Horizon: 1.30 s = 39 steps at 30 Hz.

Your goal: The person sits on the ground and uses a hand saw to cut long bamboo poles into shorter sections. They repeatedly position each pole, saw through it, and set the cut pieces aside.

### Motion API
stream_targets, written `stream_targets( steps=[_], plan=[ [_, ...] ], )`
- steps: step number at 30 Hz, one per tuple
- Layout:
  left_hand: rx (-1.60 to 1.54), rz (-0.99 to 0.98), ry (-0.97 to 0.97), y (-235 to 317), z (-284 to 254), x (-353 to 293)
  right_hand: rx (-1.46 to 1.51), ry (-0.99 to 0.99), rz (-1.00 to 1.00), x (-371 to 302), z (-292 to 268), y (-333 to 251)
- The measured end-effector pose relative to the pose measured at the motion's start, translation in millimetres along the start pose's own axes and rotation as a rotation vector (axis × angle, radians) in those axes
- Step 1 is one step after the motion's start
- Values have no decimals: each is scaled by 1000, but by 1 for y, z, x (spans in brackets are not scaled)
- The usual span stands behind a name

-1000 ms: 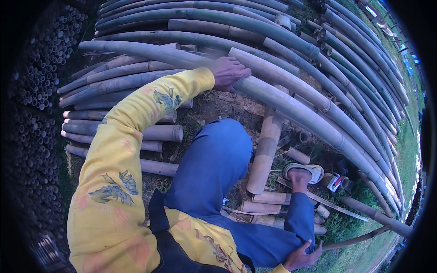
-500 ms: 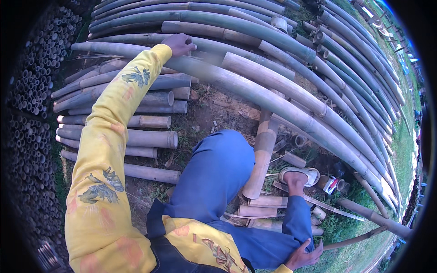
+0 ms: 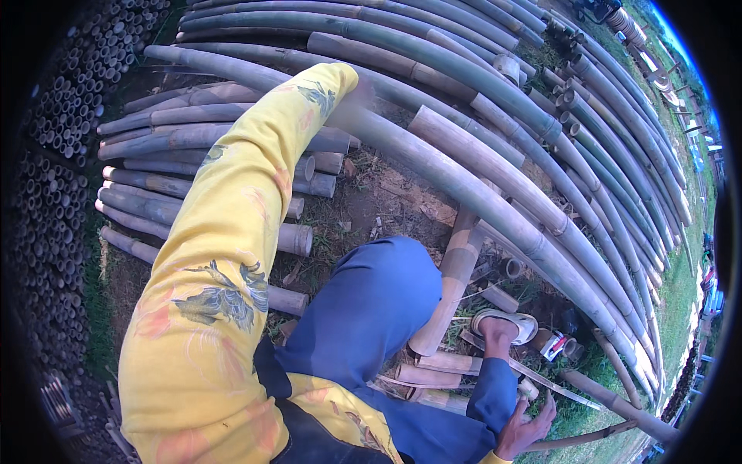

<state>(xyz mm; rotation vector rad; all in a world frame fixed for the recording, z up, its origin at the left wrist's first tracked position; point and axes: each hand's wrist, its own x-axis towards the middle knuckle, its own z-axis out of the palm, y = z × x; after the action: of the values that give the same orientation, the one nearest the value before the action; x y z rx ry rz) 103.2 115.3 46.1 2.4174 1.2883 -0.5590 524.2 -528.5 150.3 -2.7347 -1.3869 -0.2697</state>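
Note:
A long grey-green bamboo pole (image 3: 464, 189) runs from the far left, across in front of me, to the lower right. My left hand (image 3: 362, 87), at the end of the yellow sleeve, is at the upper side of this pole. It is dim and partly behind the cuff, so its fingers cannot be made out. Low on the right, beside my bent leg, my right hand (image 3: 527, 430) has its fingers apart and holds nothing. A shorter, thick bamboo piece (image 3: 456, 271) lies under the long pole, next to my knee.
More bamboo poles (image 3: 371, 35) lie side by side beyond and to the right. Cut bamboo lengths (image 3: 295, 240) are stacked at left, near a large pile of bamboo ends (image 3: 46, 255). By my sandalled foot (image 3: 506, 328) are short bamboo pieces (image 3: 427, 377) and a small red-and-white packet (image 3: 553, 347).
My left hand has slid rightward along the long pole, and the sleeve now covers part of it. My right hand has lifted off my leg, its fingers spreading. The view has shifted slightly.

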Motion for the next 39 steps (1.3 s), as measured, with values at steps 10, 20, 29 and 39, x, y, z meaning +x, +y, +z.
stream_targets(
  steps=[10,20,29,39],
  plan=[
    [118,353,1147,55,-55,-24,707,173,-689,225,24,-238],
    [-371,585,852,149,-29,-60,432,-197,-777,285,49,-368],
    [-427,550,843,132,-9,-60,895,57,-849,271,66,-391],
    [-1168,-301,1490,6,57,-41,903,187,-664,289,98,-396]
  ],
)
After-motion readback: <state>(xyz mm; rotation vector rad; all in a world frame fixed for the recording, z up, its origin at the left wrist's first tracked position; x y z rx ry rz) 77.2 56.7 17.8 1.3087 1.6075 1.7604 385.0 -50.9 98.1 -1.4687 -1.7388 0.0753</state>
